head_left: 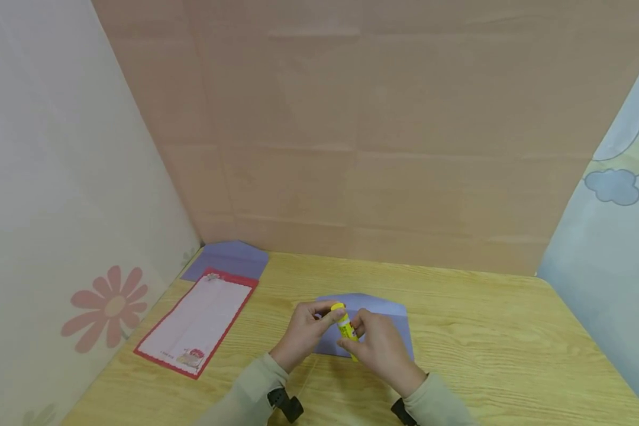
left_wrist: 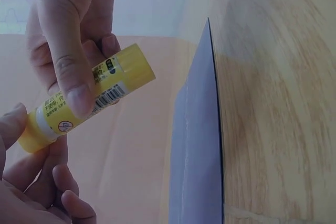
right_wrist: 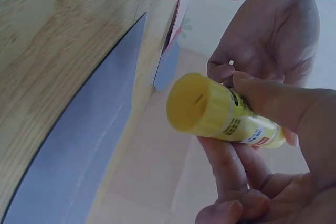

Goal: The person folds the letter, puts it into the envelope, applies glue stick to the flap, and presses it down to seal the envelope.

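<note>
A yellow glue stick [head_left: 346,326] is held up between both hands over a purple envelope [head_left: 375,302], which lies on the table with its flap side away from me. My left hand [head_left: 310,327] pinches the upper end, beside the white band, between thumb and fingers. My right hand [head_left: 381,346] grips the printed barrel lower down. In the left wrist view the glue stick [left_wrist: 100,93] slants, its barcode showing beside the right thumb. The right wrist view looks onto the round yellow end of the glue stick [right_wrist: 189,103].
To the left lies a white sheet with a red border [head_left: 199,322], overlapping the edge of a second purple envelope [head_left: 226,257] in the back left corner. A tan wall [head_left: 362,148] stands behind the wooden table [head_left: 490,337], with patterned side walls left and right.
</note>
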Available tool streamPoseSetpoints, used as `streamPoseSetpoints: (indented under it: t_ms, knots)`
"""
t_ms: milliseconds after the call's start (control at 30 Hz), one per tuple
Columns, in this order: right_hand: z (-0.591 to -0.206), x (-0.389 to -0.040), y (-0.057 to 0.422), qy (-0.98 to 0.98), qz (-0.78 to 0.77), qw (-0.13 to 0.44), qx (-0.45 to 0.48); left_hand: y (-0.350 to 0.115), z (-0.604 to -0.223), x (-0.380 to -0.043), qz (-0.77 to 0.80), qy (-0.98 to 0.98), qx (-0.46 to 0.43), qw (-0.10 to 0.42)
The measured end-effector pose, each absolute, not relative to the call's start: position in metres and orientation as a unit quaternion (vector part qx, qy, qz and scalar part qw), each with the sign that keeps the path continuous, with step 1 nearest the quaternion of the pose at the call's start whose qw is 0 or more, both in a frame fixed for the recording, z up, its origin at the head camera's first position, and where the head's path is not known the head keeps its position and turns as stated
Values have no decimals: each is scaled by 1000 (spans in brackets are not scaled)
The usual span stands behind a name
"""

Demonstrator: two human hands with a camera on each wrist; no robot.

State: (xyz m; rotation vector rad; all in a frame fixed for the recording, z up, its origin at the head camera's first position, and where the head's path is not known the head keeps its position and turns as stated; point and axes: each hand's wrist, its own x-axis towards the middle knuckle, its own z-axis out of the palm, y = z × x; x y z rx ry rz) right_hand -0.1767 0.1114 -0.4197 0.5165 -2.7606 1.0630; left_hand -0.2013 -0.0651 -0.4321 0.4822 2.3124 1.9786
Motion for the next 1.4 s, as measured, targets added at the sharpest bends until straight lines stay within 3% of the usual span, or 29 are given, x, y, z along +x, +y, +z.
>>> streamPoseSetpoints:
  t_ms: [667,1400]
  knots:
    - [-419,-171,105,-934,311,101,143,-63,-432,-202,657,748,95,11]
    - [-425,-173,102,-938,302,86,146,-62,-434,-203,674,735,69,-15]
